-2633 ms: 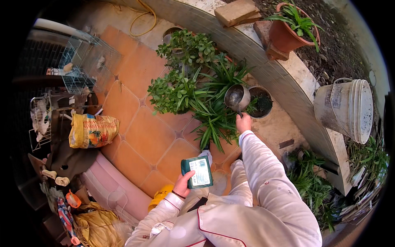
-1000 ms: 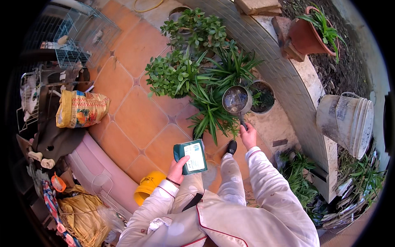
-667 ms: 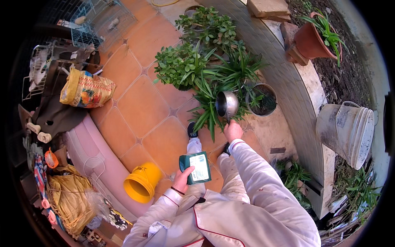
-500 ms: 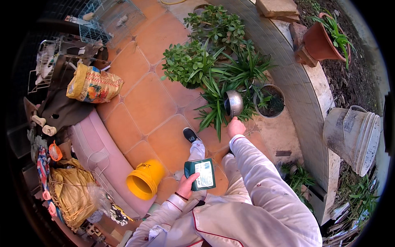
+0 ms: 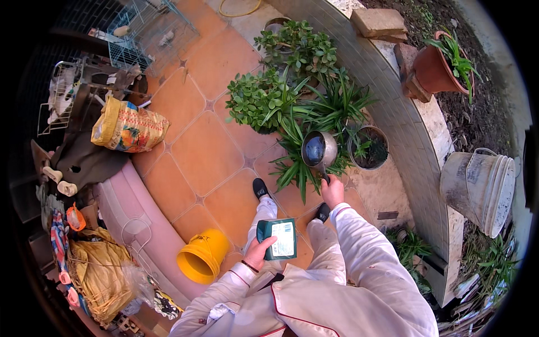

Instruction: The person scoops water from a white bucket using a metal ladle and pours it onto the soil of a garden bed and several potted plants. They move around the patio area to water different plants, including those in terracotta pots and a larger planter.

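Note:
My right hand (image 5: pixel 333 190) grips the dark handle of a metal ladle (image 5: pixel 320 149), its round bowl facing up with something dark and shiny inside. The ladle hangs over a spiky long-leaved plant (image 5: pixel 293 182), beside a round pot with dark soil (image 5: pixel 372 156) and a small green plant. Lower down, my left hand (image 5: pixel 257 253) holds a dark green packet (image 5: pixel 281 239) with a white label, thumb on its front. Bushy green plants (image 5: pixel 261 101) stand just beyond the ladle.
A yellow bucket (image 5: pixel 203 255) lies tipped on the orange tiles, by a pink couch-like seat (image 5: pixel 135 213). A printed sack (image 5: pixel 130 124) stands at left. Along the right runs a low wall (image 5: pixel 387 92), with a terracotta pot (image 5: pixel 435 70) and a whitish bucket (image 5: pixel 477 188).
My right hand has come back slightly toward me, and the ladle has turned from tipped sideways to bowl upward. The left hand still holds the packet.

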Action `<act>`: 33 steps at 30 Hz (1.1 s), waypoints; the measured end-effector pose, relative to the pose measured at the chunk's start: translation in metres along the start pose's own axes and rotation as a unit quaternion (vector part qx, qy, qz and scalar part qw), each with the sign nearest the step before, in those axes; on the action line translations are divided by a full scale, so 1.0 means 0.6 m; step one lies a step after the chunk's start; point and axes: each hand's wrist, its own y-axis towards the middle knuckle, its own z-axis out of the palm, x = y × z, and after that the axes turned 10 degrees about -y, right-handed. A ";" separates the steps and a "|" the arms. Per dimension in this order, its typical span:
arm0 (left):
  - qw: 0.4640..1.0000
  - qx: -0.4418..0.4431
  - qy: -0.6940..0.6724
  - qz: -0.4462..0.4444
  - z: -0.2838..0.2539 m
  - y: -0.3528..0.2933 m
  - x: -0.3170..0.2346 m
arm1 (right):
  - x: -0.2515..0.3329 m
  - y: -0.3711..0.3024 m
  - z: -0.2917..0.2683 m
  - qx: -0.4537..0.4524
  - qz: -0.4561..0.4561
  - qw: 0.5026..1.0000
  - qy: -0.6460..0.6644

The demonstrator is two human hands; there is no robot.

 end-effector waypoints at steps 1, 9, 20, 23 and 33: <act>1.000 0.005 0.000 -0.002 -0.003 -0.001 -0.008 | 0.021 -0.009 -0.005 0.001 0.003 1.000 0.001; 1.000 0.005 -0.002 -0.009 -0.072 -0.010 -0.118 | 0.228 0.048 0.072 0.055 0.098 0.990 -0.084; 0.997 -0.053 -0.049 0.019 -0.197 0.002 -0.239 | 0.341 0.150 0.239 0.014 0.228 0.972 0.060; 0.998 -0.040 -0.053 -0.001 -0.201 0.008 -0.250 | 0.273 0.127 0.266 -0.041 0.201 0.957 0.204; 1.000 -0.004 -0.001 -0.024 -0.173 0.035 -0.258 | 0.233 0.065 0.109 0.005 0.218 0.889 0.404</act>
